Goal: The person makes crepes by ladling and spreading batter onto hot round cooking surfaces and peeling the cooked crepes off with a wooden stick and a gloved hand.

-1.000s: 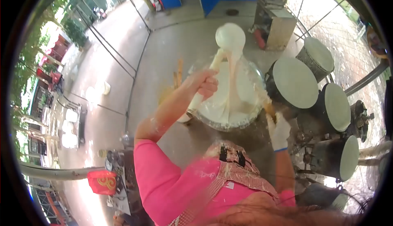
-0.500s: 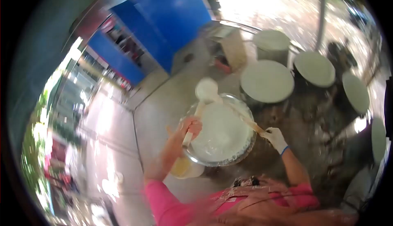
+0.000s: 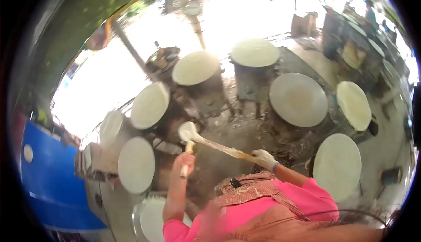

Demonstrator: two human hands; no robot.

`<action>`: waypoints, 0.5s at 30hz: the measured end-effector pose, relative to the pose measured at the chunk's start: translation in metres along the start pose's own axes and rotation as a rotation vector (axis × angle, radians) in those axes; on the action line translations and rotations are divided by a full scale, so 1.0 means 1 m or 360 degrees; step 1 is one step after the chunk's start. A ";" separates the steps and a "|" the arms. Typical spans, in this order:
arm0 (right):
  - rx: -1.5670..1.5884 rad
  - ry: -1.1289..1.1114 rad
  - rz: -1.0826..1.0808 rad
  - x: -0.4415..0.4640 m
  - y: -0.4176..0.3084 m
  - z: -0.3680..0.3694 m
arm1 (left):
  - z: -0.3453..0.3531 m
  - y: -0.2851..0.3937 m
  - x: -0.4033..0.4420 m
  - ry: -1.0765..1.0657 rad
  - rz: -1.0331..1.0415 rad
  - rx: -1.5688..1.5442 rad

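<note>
My left hand (image 3: pixel 184 159) is bare and wrapped round the pale handle of a ladle (image 3: pixel 187 131), whose round bowl is white with batter. In my gloved right hand (image 3: pixel 264 158) is a long wooden stick (image 3: pixel 243 155), coated white toward its far end, which reaches the ladle's bowl. Both tools are over the dark floor between the round pans. At the lower left, the basin of white batter (image 3: pixel 153 218) is partly hidden by my left arm.
Round pale-topped pans on dark stoves stand in an arc, among them one at left (image 3: pixel 136 165), one at back (image 3: pixel 254 53), a greyer one (image 3: pixel 298 100) and one at right (image 3: pixel 337 167). A blue panel (image 3: pixel 52 176) is at far left.
My view has swung right, toward the stoves. The ladle and stick, earlier over the basin, are now away from it, and the basin has shifted to the lower left. Both hands keep their holds.
</note>
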State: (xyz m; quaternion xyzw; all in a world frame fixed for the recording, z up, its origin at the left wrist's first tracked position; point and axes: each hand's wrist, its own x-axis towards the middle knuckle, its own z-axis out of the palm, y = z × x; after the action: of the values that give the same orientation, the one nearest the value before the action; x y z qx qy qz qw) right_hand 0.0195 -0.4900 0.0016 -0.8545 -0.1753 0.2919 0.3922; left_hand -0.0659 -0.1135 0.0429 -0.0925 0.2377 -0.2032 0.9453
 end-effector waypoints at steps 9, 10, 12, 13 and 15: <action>-0.0109 0.1539 0.1355 -0.154 0.093 -0.086 | 0.097 -0.087 0.343 0.0182 -0.0971 0.0952; -0.0050 0.1747 0.1258 -0.151 0.090 -0.094 | 0.113 -0.101 0.378 0.0067 -0.1038 0.1347; 0.0053 0.2174 0.1035 -0.138 0.075 -0.102 | 0.151 -0.143 0.418 -0.0082 -0.0851 0.2230; 0.0036 0.2134 0.1044 -0.127 0.069 -0.106 | 0.153 -0.159 0.446 -0.0044 -0.0852 0.2320; 0.0022 0.2055 0.1061 -0.093 0.058 -0.115 | 0.135 -0.183 0.515 0.0031 -0.0840 0.2517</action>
State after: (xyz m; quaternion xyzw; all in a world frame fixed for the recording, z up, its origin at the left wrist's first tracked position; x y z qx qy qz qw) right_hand 0.0256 -0.6413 0.0503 -0.8620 0.3627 -0.1655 0.3132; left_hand 0.3522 -0.4878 -0.0020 0.5476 0.0036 -0.5260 0.6507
